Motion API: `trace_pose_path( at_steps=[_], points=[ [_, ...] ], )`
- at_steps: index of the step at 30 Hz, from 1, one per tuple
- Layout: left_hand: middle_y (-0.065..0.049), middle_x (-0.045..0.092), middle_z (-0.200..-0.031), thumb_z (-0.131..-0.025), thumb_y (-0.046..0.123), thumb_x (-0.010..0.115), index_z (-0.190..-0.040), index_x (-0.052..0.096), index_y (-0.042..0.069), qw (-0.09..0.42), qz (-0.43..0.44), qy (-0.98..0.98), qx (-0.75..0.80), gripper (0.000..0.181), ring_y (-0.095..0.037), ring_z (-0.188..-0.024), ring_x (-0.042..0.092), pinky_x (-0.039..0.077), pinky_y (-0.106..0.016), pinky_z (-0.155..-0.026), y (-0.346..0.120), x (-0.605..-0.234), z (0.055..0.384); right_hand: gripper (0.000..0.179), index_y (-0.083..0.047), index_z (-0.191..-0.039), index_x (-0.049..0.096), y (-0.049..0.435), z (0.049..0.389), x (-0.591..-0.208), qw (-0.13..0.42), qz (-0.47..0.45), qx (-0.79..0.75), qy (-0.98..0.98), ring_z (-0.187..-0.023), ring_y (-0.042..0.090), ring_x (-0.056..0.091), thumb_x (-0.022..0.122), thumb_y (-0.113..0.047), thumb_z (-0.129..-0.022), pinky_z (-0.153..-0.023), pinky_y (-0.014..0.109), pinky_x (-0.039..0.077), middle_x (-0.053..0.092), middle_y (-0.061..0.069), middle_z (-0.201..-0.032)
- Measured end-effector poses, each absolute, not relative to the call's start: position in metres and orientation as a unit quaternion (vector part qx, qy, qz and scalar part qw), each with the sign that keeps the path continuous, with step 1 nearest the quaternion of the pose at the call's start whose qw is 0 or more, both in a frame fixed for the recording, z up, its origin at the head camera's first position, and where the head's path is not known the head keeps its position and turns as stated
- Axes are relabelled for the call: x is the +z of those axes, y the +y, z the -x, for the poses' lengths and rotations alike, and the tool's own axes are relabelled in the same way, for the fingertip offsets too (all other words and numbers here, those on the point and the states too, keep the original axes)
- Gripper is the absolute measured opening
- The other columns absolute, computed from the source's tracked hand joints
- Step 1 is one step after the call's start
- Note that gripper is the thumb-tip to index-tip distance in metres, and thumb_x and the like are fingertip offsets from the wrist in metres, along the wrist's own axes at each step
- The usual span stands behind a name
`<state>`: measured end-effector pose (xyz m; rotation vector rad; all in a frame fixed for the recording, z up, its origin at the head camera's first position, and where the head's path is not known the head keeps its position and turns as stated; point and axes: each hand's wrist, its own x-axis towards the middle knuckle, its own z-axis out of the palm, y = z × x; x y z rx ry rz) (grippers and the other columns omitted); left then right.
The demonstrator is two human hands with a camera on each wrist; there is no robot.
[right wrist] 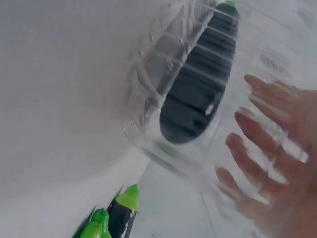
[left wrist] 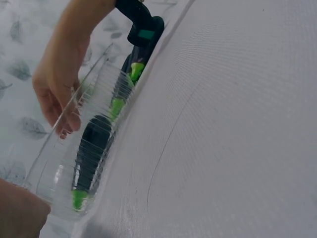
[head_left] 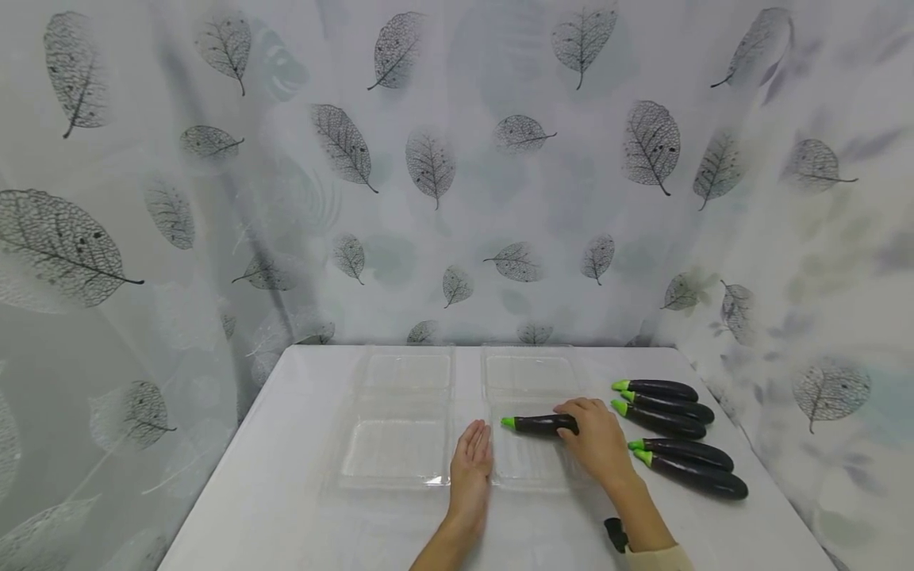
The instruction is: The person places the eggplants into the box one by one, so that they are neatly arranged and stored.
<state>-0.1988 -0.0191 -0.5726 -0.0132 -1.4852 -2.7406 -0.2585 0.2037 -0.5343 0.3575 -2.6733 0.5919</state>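
Observation:
One dark purple eggplant (head_left: pixel 537 425) with a bright green stem end lies in the right clear plastic container (head_left: pixel 524 476), green end toward the left. My right hand (head_left: pixel 594 444) is over its rounded end, thumb on the near side. In the right wrist view the fingers of that hand (right wrist: pixel 270 144) are spread behind clear plastic, apart from the eggplant (right wrist: pixel 200 79). At the container's left side, my left hand (head_left: pixel 471 468) stands on edge with straight fingers together. The left wrist view shows part of this hand (left wrist: pixel 20 213) against the container wall (left wrist: pixel 59 173).
Another clear plastic container (head_left: pixel 396 452) lies left of my left hand, and more trays (head_left: pixel 407 373) (head_left: pixel 531 373) sit behind at the table's far edge. Several eggplants (head_left: pixel 689 472) lie on the white table (head_left: pixel 286 492) at right. A leaf-print curtain (head_left: pixel 457 222) surrounds it.

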Motion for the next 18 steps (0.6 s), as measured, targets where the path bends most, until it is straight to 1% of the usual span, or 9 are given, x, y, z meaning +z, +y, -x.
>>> trace_pose_path(
  at_steps=[4,7,9,14,18],
  points=[
    [-0.026,0.013,-0.17,-0.098,-0.02,0.033,-0.161,0.015,-0.007,0.01,0.001,-0.476,-0.88,0.067,-0.038,-0.159,0.014,0.02,-0.038,-0.128,-0.019,-0.573,0.2,0.037,-0.008,-0.111,0.079,0.215,0.254,-0.528,0.225,-0.129,0.225,-0.939,-0.109,0.039,0.066,0.091,-0.005,-0.077,-0.089,0.058,0.058,0.074,0.014,-0.116],
    [-0.026,0.014,-0.17,-0.1,-0.018,0.034,-0.161,0.015,-0.007,0.01,-0.001,-0.479,-0.878,0.065,-0.038,-0.159,0.015,0.021,-0.038,-0.127,-0.018,-0.573,0.199,0.037,-0.007,-0.11,0.079,0.223,0.251,-0.525,0.243,-0.128,0.226,-0.935,-0.109,0.041,0.066,0.091,-0.004,-0.076,-0.089,0.06,0.057,0.074,0.015,-0.115],
    [-0.026,0.015,-0.17,-0.101,-0.017,0.035,-0.161,0.016,-0.007,0.011,-0.001,-0.483,-0.876,0.063,-0.037,-0.159,0.015,0.022,-0.038,-0.127,-0.018,-0.573,0.199,0.036,-0.007,-0.11,0.079,0.228,0.248,-0.523,0.246,-0.125,0.227,-0.934,-0.111,0.043,0.065,0.091,-0.003,-0.076,-0.092,0.062,0.055,0.074,0.016,-0.114],
    [-0.026,0.015,-0.17,-0.1,-0.018,0.035,-0.161,0.018,-0.007,0.014,0.001,-0.483,-0.875,0.064,-0.038,-0.158,0.015,0.022,-0.038,-0.127,-0.018,-0.573,0.199,0.031,-0.005,-0.111,0.079,0.236,0.241,-0.52,0.239,-0.101,0.234,-0.937,-0.115,0.044,0.063,0.087,-0.004,-0.081,-0.098,0.064,0.052,0.074,0.018,-0.115],
    [-0.027,0.015,-0.17,-0.099,-0.018,0.035,-0.16,0.018,-0.008,0.017,-0.003,-0.479,-0.877,0.064,-0.038,-0.158,0.016,0.021,-0.039,-0.127,-0.018,-0.572,0.198,0.028,-0.007,-0.111,0.079,0.243,0.238,-0.522,0.244,-0.094,0.235,-0.936,-0.114,0.043,0.064,0.085,-0.004,-0.083,-0.096,0.064,0.053,0.074,0.017,-0.114]
  ],
)
